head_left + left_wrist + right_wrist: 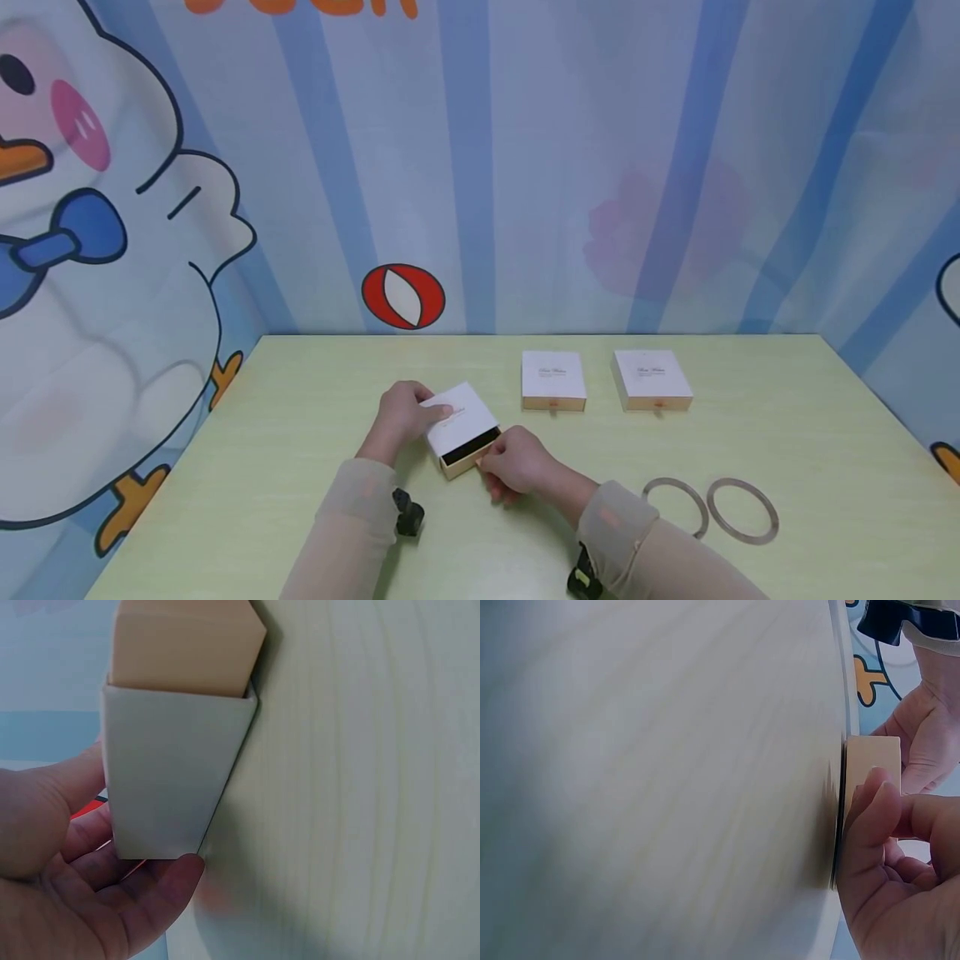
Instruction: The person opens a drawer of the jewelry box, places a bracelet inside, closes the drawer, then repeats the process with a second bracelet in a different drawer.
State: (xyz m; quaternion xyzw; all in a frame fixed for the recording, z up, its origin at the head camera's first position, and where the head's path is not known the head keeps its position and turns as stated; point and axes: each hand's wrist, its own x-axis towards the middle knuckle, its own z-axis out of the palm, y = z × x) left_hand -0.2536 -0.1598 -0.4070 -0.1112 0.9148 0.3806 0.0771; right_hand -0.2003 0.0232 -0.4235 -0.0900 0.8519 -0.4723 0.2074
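My left hand [399,418] grips a white drawer-style gift box [459,415] left of the table's middle, thumb on top. The tan drawer [472,452] is pulled partly out of the white sleeve and shows a black inside. My right hand [517,461] pinches at the drawer's front edge; its fingertips hide the exact spot. In the left wrist view the tan drawer [184,649] sticks out of the sleeve [172,772], with fingers [184,877] behind the sleeve's far end. The right wrist view shows the tan front [873,754] beside my right thumb and fingers.
Two similar boxes, a nearer white one [553,379] and another [652,379], stand closed at the back right. Two pale rings [742,511] lie right of my right forearm, one partly behind the sleeve. A printed cloth [525,167] rises behind the table [825,467].
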